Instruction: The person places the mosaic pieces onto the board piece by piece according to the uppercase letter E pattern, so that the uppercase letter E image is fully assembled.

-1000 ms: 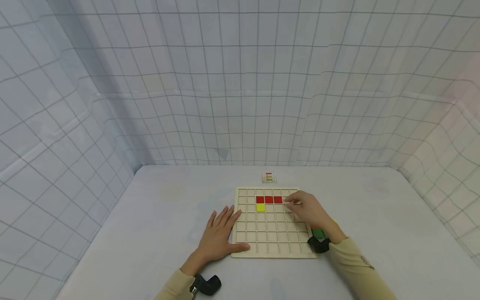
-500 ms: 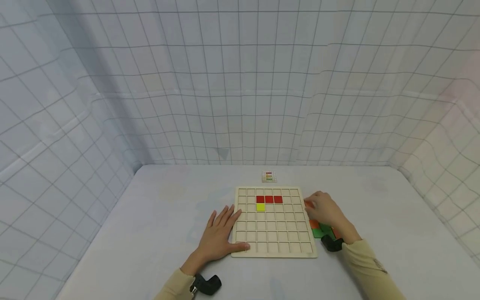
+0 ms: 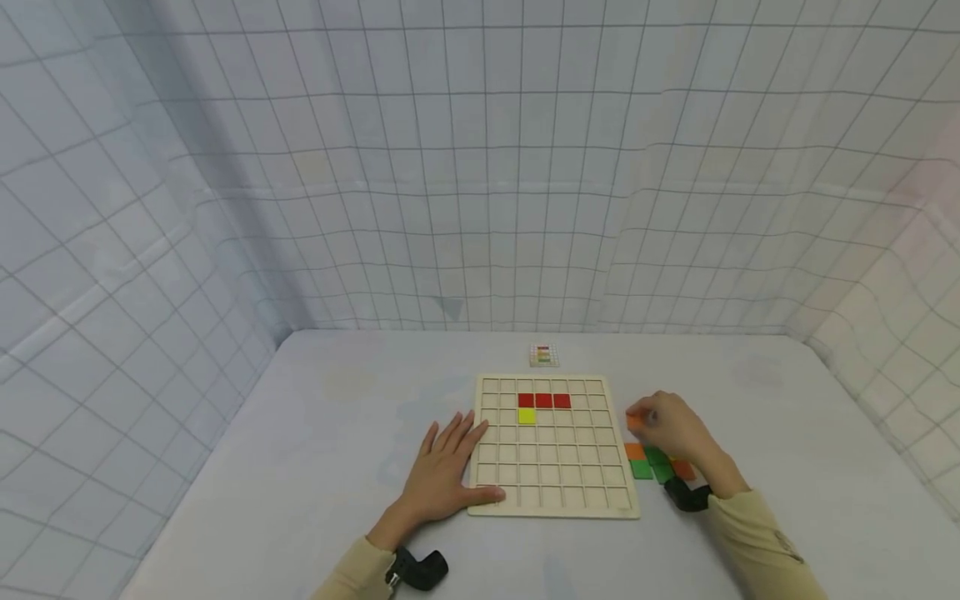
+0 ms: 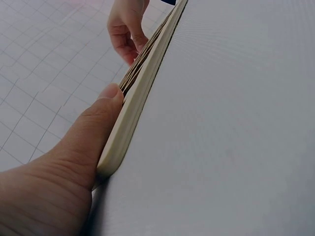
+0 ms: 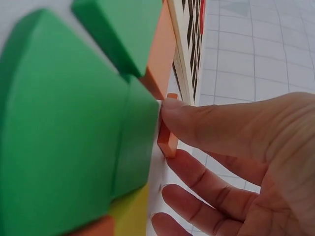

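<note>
A pale wooden grid board point(image 3: 558, 457) lies flat on the table. Three red tiles point(image 3: 543, 401) form a row in its upper part, with one yellow tile point(image 3: 527, 416) under the leftmost. My left hand point(image 3: 441, 473) rests on the board's left edge, fingers spread and thumb over the lower left corner. Off the board's right side, my right hand point(image 3: 671, 427) pinches an orange tile point(image 5: 169, 140) between thumb and index finger, by opposite edges, at the table surface. The other right fingers are loosely bent.
Loose tiles lie right of the board, below my right hand: an orange tile point(image 3: 635, 451), several green ones point(image 3: 641, 469) and a red-orange one point(image 3: 683, 469), partly overlapping. Behind the board stands a small patterned card point(image 3: 543, 356). A grid-patterned curtain point(image 3: 480, 208) surrounds the table.
My right hand has moved right, off the board's upper rows, to the orange tile beside the board. My left hand stays on the board's edge. The tiles on the grid are unchanged.
</note>
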{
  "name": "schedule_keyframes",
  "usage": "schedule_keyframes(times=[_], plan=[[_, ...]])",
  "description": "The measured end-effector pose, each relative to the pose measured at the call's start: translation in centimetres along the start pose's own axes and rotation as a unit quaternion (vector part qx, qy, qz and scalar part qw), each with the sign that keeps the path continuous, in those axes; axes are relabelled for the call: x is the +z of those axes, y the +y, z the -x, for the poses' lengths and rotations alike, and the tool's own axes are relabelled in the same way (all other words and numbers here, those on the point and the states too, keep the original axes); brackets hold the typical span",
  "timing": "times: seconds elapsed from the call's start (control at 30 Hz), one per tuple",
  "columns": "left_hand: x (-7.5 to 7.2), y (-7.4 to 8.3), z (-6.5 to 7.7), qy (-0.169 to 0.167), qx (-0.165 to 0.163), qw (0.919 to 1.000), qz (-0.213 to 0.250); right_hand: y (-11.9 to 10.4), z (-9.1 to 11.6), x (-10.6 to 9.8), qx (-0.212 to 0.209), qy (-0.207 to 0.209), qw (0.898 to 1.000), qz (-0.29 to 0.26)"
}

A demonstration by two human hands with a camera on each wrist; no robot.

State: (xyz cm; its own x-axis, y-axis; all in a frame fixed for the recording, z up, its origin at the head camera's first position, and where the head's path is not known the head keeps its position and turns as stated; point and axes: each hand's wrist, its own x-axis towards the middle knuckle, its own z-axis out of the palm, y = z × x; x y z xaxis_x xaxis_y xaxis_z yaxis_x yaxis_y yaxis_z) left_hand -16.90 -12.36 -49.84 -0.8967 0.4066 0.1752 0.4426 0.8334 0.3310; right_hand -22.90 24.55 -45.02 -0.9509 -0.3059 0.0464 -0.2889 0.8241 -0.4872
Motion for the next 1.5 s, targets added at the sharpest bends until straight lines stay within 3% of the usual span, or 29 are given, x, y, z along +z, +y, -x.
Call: schedule_keyframes(times=[0.23,0.7,0.97,1.17,1.3,1.5], plan=[[-0.1,0.2,0.0,0.000,-0.004,1.0000,0.005,0.4,0.1,-0.1,-0.011,-0.005,0.999,-0.032],[-0.1,0.3,-0.1,0.001,-0.001,1.0000,0.006,-0.1,0.6,0.3,0.021,0.023,0.998,-0.049],[0.1,0.2,-0.1,-0.004,-0.004,1.0000,0.006,-0.9,0.9,1.0,-0.012,0.073,0.995,-0.065],[0.1,0.2,0.0,-0.002,-0.003,1.0000,0.003,-2.5,0.8,2.0,-0.042,0.107,0.988,-0.106],[0.1,0.2,0.1,-0.001,-0.004,1.0000,0.000,-3.8,0.3,2.7,-0.073,0.107,0.984,-0.122],[0.0,0.2,0.0,0.002,-0.003,1.0000,0.003,-5.8,-0.9,3.8,-0.095,0.068,0.984,-0.137]])
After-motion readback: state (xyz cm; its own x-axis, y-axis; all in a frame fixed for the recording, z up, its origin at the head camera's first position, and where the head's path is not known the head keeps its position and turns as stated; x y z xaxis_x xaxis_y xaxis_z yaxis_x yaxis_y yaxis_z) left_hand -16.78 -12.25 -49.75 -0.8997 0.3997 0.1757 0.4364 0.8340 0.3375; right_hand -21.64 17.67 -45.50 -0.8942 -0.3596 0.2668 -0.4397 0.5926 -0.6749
